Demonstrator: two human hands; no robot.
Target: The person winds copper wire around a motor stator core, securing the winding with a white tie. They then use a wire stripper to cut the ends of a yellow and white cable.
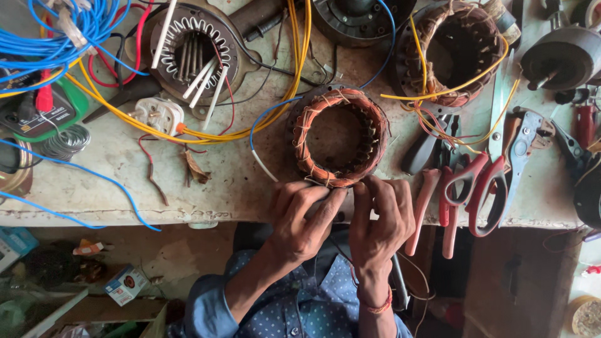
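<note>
Both my hands meet at the bench edge: left hand (300, 219) and right hand (379, 216) pinch the near rim of the copper-wound stator (340, 136), red-handled scissors (485, 188) just beside.

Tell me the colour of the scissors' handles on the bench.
Red, seen in the head view: the scissors lie right of the right hand.

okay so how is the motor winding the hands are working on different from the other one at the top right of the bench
The near stator has tidy copper coils tied with pale thread; the far stator looks darker and rougher. Both hands, left and right, touch the near stator's front edge; nothing touches the far one. Yellow wires trail across the far stator; a blue-and-white lead runs from the near one. Both are round, hollow and lie flat on the bench.
</note>
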